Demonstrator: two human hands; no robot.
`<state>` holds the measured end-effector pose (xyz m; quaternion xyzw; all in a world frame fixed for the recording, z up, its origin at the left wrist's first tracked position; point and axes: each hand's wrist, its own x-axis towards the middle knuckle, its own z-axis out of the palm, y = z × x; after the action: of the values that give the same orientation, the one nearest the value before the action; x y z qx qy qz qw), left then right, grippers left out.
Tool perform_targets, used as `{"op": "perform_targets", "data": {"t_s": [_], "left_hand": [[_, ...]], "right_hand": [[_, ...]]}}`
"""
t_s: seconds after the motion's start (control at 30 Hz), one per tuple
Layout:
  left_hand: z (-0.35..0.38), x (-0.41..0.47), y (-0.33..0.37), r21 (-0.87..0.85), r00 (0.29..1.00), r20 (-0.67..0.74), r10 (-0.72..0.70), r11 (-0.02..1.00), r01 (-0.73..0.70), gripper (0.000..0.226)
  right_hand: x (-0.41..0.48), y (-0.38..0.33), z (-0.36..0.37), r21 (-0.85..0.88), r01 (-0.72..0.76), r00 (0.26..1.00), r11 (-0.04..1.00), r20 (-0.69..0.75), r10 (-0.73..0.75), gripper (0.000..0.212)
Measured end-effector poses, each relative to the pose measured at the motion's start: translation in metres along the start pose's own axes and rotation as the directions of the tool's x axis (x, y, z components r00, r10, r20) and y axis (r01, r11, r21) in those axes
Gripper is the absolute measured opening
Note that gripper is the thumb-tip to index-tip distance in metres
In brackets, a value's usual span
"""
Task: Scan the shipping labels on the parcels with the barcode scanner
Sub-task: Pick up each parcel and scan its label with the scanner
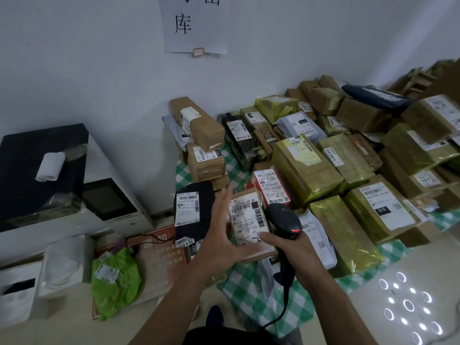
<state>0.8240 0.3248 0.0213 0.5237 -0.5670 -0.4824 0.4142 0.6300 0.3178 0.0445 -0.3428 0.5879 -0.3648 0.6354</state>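
While parcel (249,221) is propped above pile (331,168), left hand (219,230) is pressed to its side, fingers straight and spread. Scanner (283,220) is gripped by right hand (298,255), thumb on label (245,211). Risks: parcel dropped, being unclasped; barcode missed, scanner seemingly aimed past it.

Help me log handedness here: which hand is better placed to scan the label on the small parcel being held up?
Right. The right hand grips the barcode scanner right beside the small parcel; the left hand is open against its side.
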Motion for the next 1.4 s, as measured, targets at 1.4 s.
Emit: {"op": "perform_targets", "data": {"t_s": [1.4], "left_hand": [[-0.003,0.051,-0.054,-0.186,0.893,-0.409,-0.189,0.975,0.121,0.115]], "right_hand": [[-0.028,-0.021,0.017,-0.455,0.161,0.987,0.876,0.088,-0.135,0.017]]}}
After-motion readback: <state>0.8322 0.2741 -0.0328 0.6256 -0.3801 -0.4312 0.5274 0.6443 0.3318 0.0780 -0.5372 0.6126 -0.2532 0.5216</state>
